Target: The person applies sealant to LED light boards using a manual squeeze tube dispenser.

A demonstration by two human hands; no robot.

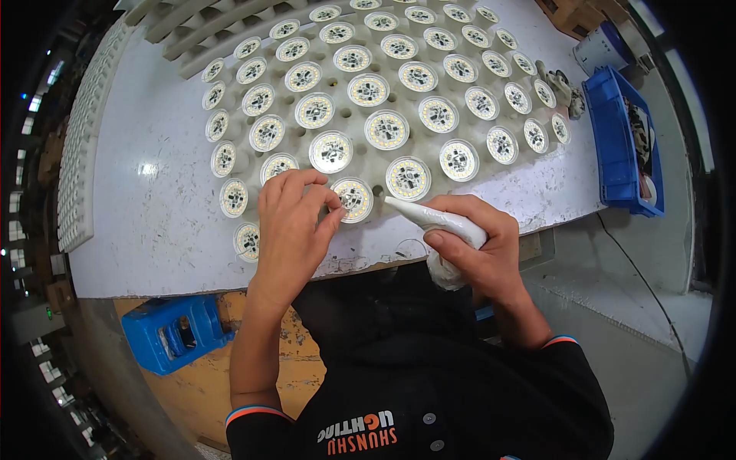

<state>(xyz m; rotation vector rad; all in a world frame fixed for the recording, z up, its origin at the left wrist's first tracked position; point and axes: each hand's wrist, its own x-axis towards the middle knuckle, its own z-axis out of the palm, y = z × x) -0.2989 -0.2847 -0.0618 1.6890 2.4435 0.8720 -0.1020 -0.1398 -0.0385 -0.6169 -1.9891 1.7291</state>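
Note:
My right hand is wrapped round a white squeeze bag. Its pointed nozzle aims left and slightly up, just above the table's near edge. My left hand has thumb and forefinger brought together at the left rim of a round LED lamp in the front row. Whether anything sits between those fingertips is too small to make out. Another LED lamp stands right behind the nozzle, and one at the left, LED lamp, is partly beside my left wrist.
Several more lamps stand in rows in a pale holed tray. Foam trays lie behind, another foam strip at left. A blue bin and a white bucket are at right. A blue stool stands below the table.

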